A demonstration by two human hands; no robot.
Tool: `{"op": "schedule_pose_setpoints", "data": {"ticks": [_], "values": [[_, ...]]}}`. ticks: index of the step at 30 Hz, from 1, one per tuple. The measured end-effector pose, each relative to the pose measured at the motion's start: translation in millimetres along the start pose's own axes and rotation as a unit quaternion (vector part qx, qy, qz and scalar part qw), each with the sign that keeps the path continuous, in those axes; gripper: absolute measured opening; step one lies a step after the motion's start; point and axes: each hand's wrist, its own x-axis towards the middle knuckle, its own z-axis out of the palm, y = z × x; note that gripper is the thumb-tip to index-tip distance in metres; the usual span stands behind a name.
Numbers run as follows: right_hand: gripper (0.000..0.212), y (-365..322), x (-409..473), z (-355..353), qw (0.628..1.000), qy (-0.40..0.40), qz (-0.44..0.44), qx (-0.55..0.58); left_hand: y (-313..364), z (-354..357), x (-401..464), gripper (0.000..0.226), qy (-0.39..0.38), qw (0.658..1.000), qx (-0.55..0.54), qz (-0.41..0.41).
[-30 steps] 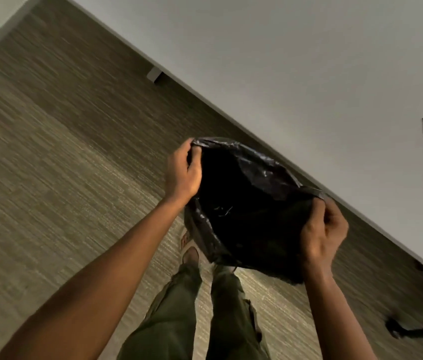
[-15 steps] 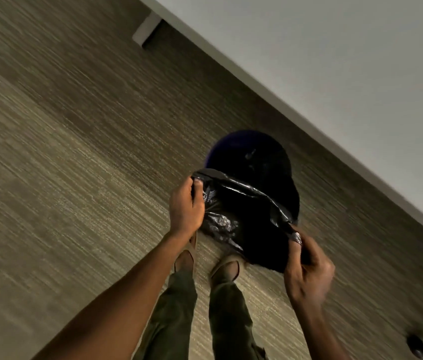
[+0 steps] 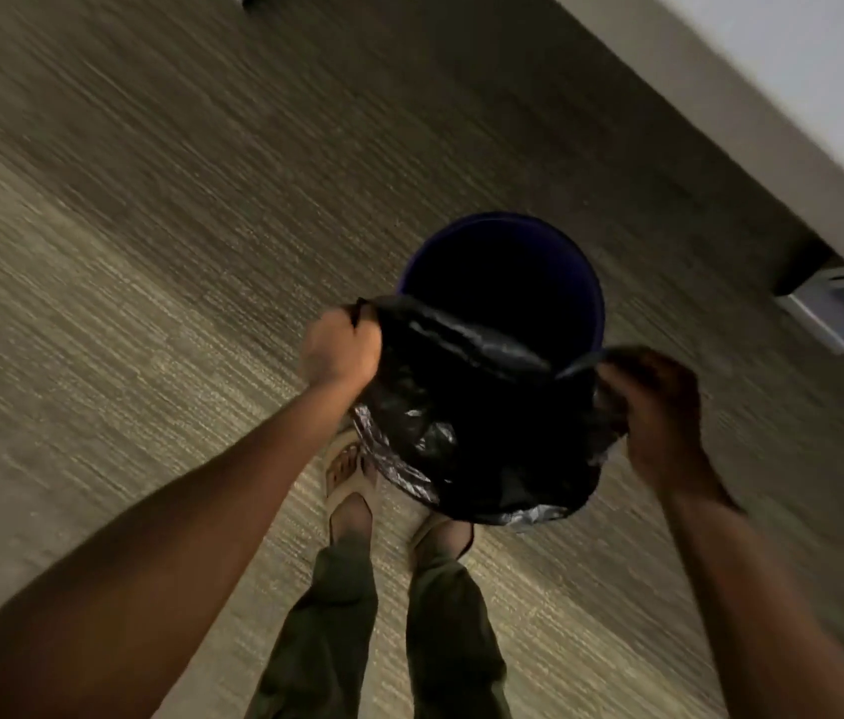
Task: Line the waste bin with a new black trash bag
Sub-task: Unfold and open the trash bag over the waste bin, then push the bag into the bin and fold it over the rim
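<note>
A round dark blue waste bin (image 3: 559,236) stands on the carpet just ahead of my feet, its inside dark. I hold a black trash bag (image 3: 466,417) stretched open between both hands, over the bin's near rim and hiding that part of it. My left hand (image 3: 342,350) is clenched on the bag's left edge. My right hand (image 3: 653,402) grips the bag's right edge. The bag's body hangs crumpled toward my feet.
Grey-brown carpet (image 3: 150,251) covers the floor. A pale wall with a baseboard (image 3: 751,127) runs diagonally behind the bin. A small white object (image 3: 839,308) sits at the wall's foot on the right. My sandalled feet (image 3: 352,474) stand just below the bag.
My view has tilted down, and the bin has come fully into sight. My hands have pulled further apart, stretching the bag's mouth wider above the bin's near rim.
</note>
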Motion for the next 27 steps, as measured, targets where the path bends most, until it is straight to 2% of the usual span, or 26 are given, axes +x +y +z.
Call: {"op": "schedule_pose_setpoints", "data": {"ticks": [3, 7, 10, 13, 16, 18, 21, 23, 25, 27], "values": [[0.005, -2.2, 62.2, -9.0, 0.999, 0.015, 0.028, 0.027, 22.2, 8.8, 43.2, 0.039, -0.045, 0.995, -0.094, 0.010], [0.003, 6.5, 125.3, -18.3, 0.997, 0.023, 0.074, 0.023, 37.8, 16.2, 88.0, 0.011, -0.100, 0.977, -0.180, 0.053], [0.007, 11.9, 155.6, -19.3, 0.996, 0.044, 0.077, 0.010, 39.8, 21.0, 108.5, 0.019, -0.114, 0.965, -0.228, 0.062], [0.016, 13.6, 174.0, -15.2, 0.997, 0.045, 0.061, -0.021, 46.3, 25.4, 123.6, 0.028, -0.108, 0.972, -0.175, 0.114], [0.028, 13.0, 183.4, -10.2, 0.998, 0.029, 0.049, -0.016, 49.1, 28.1, 134.0, 0.029, -0.115, 0.974, -0.035, 0.193], [0.032, 12.8, 187.6, -9.4, 0.999, 0.016, 0.049, 0.004, 50.7, 29.4, 136.6, 0.026, -0.104, 0.961, 0.069, 0.245], [0.038, 15.1, 195.7, -10.5, 0.999, -0.003, 0.038, 0.001, 55.8, 32.9, 140.4, 0.021, -0.076, 0.925, 0.161, 0.334], [0.047, 17.5, 202.9, -11.2, 0.999, -0.011, 0.028, -0.027, 60.6, 33.6, 142.4, 0.025, -0.070, 0.911, 0.195, 0.358], [0.053, 18.9, 208.7, -11.4, 0.998, -0.016, 0.023, -0.063, 64.4, 34.2, 143.8, 0.030, -0.058, 0.910, 0.197, 0.361], [0.047, 19.1, 212.7, -10.1, 0.994, -0.030, 0.014, -0.102, 69.6, 35.8, 143.3, 0.033, -0.043, 0.917, 0.184, 0.352]]}}
